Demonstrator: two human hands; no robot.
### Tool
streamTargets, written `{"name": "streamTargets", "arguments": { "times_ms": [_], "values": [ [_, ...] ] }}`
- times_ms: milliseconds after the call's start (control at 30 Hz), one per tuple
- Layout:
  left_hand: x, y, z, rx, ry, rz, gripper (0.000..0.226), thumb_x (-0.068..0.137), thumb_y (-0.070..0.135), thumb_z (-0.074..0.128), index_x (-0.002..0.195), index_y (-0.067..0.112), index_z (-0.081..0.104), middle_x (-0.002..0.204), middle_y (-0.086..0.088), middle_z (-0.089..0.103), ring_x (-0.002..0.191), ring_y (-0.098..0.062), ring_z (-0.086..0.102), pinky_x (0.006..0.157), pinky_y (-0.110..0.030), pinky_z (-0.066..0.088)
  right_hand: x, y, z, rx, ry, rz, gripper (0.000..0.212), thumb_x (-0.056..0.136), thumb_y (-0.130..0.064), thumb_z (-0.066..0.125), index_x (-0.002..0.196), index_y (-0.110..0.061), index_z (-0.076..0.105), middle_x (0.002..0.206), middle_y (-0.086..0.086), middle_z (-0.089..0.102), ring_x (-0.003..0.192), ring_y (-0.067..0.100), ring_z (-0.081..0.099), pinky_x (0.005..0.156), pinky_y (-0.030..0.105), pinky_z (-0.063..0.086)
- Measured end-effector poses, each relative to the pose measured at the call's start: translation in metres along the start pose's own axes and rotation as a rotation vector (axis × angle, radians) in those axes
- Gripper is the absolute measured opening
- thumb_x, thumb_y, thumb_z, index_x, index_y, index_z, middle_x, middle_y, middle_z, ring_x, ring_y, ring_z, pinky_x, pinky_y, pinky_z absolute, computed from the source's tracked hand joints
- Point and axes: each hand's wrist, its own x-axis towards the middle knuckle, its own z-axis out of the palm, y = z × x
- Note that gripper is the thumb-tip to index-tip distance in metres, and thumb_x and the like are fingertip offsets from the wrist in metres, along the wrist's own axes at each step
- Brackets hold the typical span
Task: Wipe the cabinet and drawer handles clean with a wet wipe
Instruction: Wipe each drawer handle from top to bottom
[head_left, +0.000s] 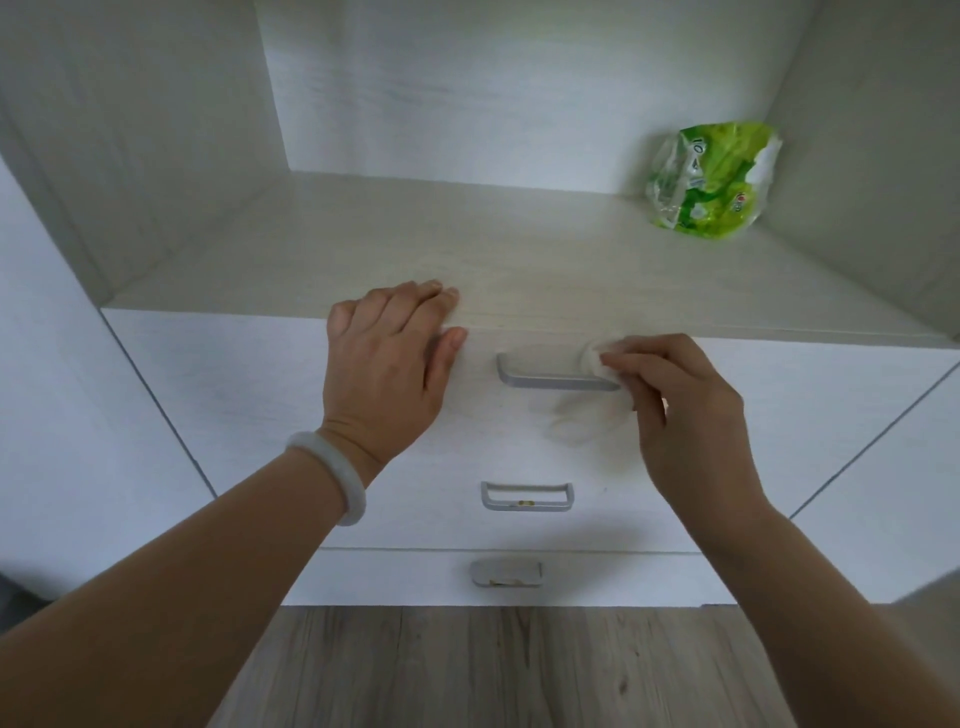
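Head view: the top drawer handle (558, 371) was being wiped at centre frame.

A wet wipe (597, 361) was pinched in the fingertips of the right hand (691, 415) and pressed against the right end of that handle, a loose tail of it hanging below. The left hand (387, 364) was laid flat, fingers straight, over the front edge of the shelf (467, 249) just left of the handle, nothing being gripped. The work was judged to be at an early stage: the middle handle (527, 495) and the lowest handle (506, 572), lower centre, were untouched, and small yellowish marks could be seen on both. On the green wipe packet (709, 179), upper right, only digits resembling "10" could be made out; the brand could not be read.
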Motion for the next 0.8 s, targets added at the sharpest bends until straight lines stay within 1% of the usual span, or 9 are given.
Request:
{"name": "streamTargets", "arguments": {
  "times_ms": [100,167,233,367,433,567,667,767,800],
  "values": [
    [-0.001,0.0,0.0,-0.001,0.001,-0.005,0.035,0.099,0.037,0.044,0.122,0.018,0.063,0.124,0.002,0.063,0.108,-0.021,0.057,0.085,-0.037,0.031,-0.001,-0.011,0.001,0.004,-0.056,0.004,0.018,0.091,-0.002,0.059,0.104,-0.004,0.071,0.101,-0.003,0.057,0.09,-0.001,0.049,0.085,0.0,0.036],
    [0.0,0.0,0.0,-0.005,0.003,-0.001,0.035,0.099,0.037,0.044,0.122,0.018,0.063,0.125,0.002,0.063,0.108,-0.021,0.057,0.085,-0.037,0.032,-0.001,-0.012,-0.002,-0.014,-0.128,-0.014,0.021,0.091,-0.002,0.058,0.109,-0.004,0.07,0.101,-0.008,0.052,0.088,-0.004,0.045,0.082,-0.003,0.032],
    [0.0,0.0,-0.001,-0.004,0.006,0.006,0.036,0.099,0.037,0.044,0.122,0.018,0.063,0.124,0.002,0.063,0.109,-0.021,0.058,0.085,-0.038,0.032,0.003,-0.004,-0.009,-0.035,-0.166,-0.021,0.024,0.09,0.0,0.059,0.111,-0.006,0.069,0.103,-0.008,0.053,0.09,-0.005,0.044,0.083,-0.004,0.03],
    [0.001,0.001,-0.001,-0.007,0.002,-0.002,0.036,0.099,0.037,0.042,0.122,0.018,0.063,0.124,0.002,0.063,0.108,-0.021,0.057,0.085,-0.038,0.032,0.004,-0.002,-0.008,-0.024,-0.12,0.001,0.022,0.09,-0.002,0.06,0.108,-0.008,0.07,0.11,-0.008,0.057,0.093,-0.001,0.052,0.084,-0.002,0.034],
    [0.001,0.002,-0.001,-0.007,-0.005,-0.005,0.037,0.099,0.038,0.042,0.122,0.018,0.063,0.125,0.002,0.063,0.108,-0.021,0.057,0.085,-0.038,0.032,-0.001,-0.009,0.0,-0.01,-0.09,-0.002,0.019,0.09,-0.004,0.059,0.106,-0.005,0.07,0.109,-0.009,0.056,0.095,-0.004,0.05,0.087,-0.002,0.035],
    [0.001,0.001,-0.001,-0.003,-0.005,0.0,0.037,0.099,0.037,0.042,0.122,0.017,0.062,0.124,0.002,0.063,0.108,-0.022,0.057,0.085,-0.038,0.032,0.002,0.001,-0.007,-0.028,-0.139,-0.012,0.021,0.088,-0.003,0.063,0.106,-0.009,0.071,0.109,-0.011,0.057,0.093,-0.007,0.047,0.084,-0.002,0.033],
    [0.001,0.001,0.0,-0.008,0.002,-0.006,0.036,0.099,0.037,0.042,0.122,0.018,0.062,0.124,0.002,0.063,0.109,-0.021,0.057,0.086,-0.038,0.032,0.003,0.005,-0.011,-0.001,-0.118,-0.012,0.019,0.087,-0.007,0.067,0.103,-0.014,0.073,0.109,-0.009,0.061,0.085,0.0,0.053,0.075,0.004,0.04],
    [0.001,0.002,0.0,-0.015,0.01,-0.003,0.036,0.099,0.037,0.043,0.121,0.018,0.063,0.124,0.002,0.063,0.109,-0.021,0.057,0.086,-0.037,0.032,-0.002,-0.009,0.002,0.044,-0.064,0.013,0.017,0.089,-0.008,0.065,0.104,-0.008,0.072,0.106,-0.006,0.06,0.087,0.005,0.058,0.079,0.016,0.049],
    [0.001,0.001,0.0,-0.018,0.01,-0.001,0.036,0.099,0.037,0.043,0.121,0.017,0.063,0.124,0.002,0.063,0.109,-0.02,0.057,0.086,-0.036,0.031,-0.004,-0.012,0.006,0.026,-0.063,0.017,0.018,0.089,-0.007,0.064,0.105,-0.007,0.071,0.105,-0.003,0.059,0.085,0.008,0.059,0.078,0.015,0.048]
  ]
}}
